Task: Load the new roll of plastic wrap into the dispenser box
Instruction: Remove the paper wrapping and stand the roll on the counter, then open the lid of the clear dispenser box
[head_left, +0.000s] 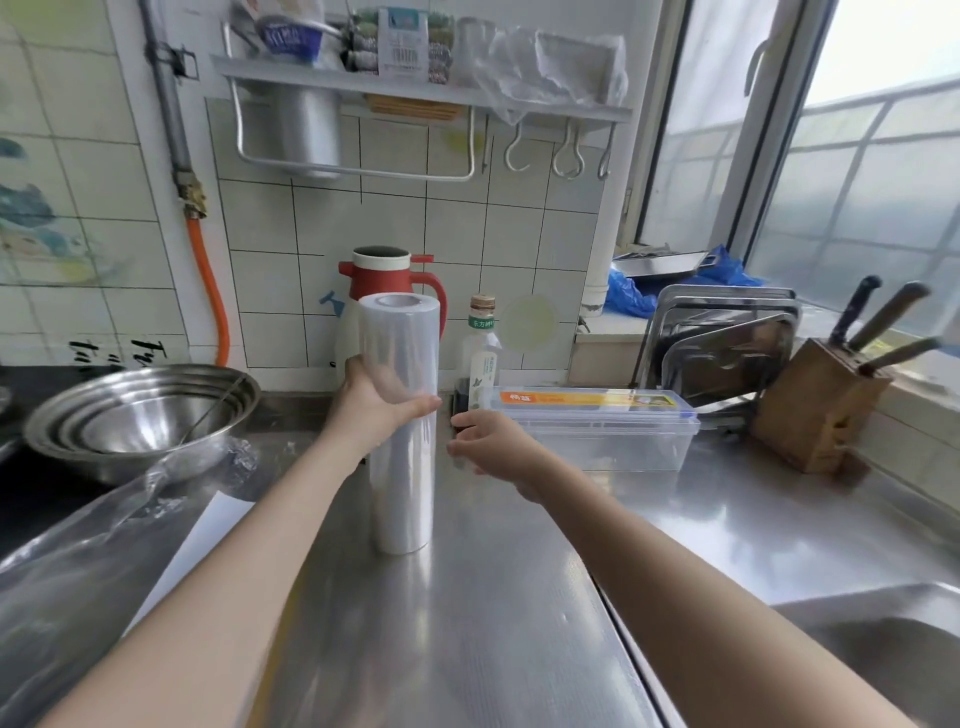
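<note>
Your bottle (480, 358) beside the dispenser box (597, 426) carries a green neck band reading "东方树叶"; the box's orange label is too blurred to read.

one head-worn wide view, looking forward and down, close over the steel counter (519, 597) toward the tiled wall (415, 218)

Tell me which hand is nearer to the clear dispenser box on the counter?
The right hand. It hovers just off the left end of the dispenser box, fingers relaxed, holding nothing. The left hand is farther left, gripping the upright roll of plastic wrap.
</note>
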